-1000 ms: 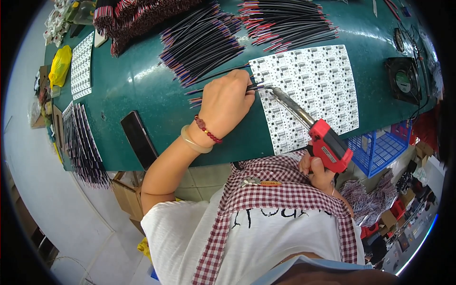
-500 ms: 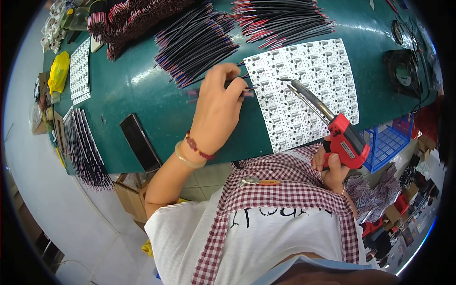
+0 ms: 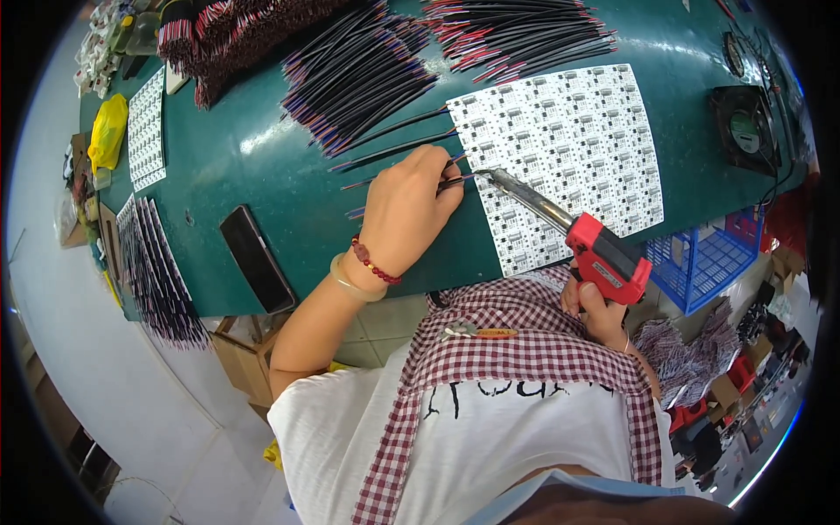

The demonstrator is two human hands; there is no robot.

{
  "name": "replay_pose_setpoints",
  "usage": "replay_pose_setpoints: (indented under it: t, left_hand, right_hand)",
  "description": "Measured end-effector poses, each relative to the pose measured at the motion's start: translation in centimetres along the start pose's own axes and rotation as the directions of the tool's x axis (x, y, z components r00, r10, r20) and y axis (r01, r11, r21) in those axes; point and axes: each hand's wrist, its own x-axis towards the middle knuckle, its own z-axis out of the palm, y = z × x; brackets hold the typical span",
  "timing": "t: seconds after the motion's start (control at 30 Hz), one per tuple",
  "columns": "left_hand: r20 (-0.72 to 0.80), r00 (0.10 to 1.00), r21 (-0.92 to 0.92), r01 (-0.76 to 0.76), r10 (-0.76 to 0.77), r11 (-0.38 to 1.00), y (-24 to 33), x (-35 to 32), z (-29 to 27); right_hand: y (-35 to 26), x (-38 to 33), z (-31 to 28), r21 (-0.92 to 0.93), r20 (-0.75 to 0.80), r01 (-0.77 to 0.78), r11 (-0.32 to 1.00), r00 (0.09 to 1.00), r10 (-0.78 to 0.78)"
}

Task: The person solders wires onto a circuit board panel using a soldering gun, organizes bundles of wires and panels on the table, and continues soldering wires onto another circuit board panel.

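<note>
A white circuit board sheet (image 3: 560, 157) with rows of small black parts lies on the green table. My left hand (image 3: 411, 206) pinches a thin black cable (image 3: 453, 182) near its bared end, which meets the sheet's left edge. In my right hand (image 3: 597, 311) is a red and black soldering gun (image 3: 608, 262). The gun's dark tip is at that same edge, by the cable end; whether they touch I cannot tell. Several more black cables lie side by side beyond my left hand, with their ends at the sheet's edge.
Piles of black cables (image 3: 359, 79) and red-tipped cables (image 3: 525, 35) lie at the back. Left are a phone (image 3: 258, 258), a finished-looking cable bundle (image 3: 157, 271) and another board sheet (image 3: 147, 131). A small fan (image 3: 744, 131) stands right, above a blue basket (image 3: 700, 271).
My left hand has come slightly nearer with the cable and stopped at the sheet's edge. The soldering gun has moved left and down, bringing its tip to the cable end.
</note>
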Motion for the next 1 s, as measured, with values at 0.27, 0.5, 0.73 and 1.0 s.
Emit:
replay_pose_setpoints:
  t: [0.27, 0.5, 0.73, 1.0]
  left_hand:
    - [0.016, 1.0, 0.024, -0.001, 0.001, 1.0, 0.3, 0.3, -0.4]
    - [0.047, 0.999, 0.068, -0.016, 0.013, 0.998, 0.3, 0.7, -0.7]
    - [0.058, 0.998, 0.105, -0.016, 0.01, 0.994, 0.5, 0.7, -0.8]
    - [0.07, 0.998, 0.107, -0.019, 0.011, 0.994, 0.6, 0.7, -0.8]
  right_hand:
    - [0.3, 0.0, -0.2, -0.073, 0.035, 0.009, 0.997, 0.999, -0.007]
    - [0.7, -0.5, -0.5, -0.279, 0.052, 0.007, 0.96, 0.999, 0.007]
    - [1.7, -1.3, -1.3, -0.374, 0.019, -0.065, 0.925, 0.997, 0.077]
    - [0.3, -1.1, -0.7, -0.132, 0.035, -0.055, 0.99, 0.998, 0.061]
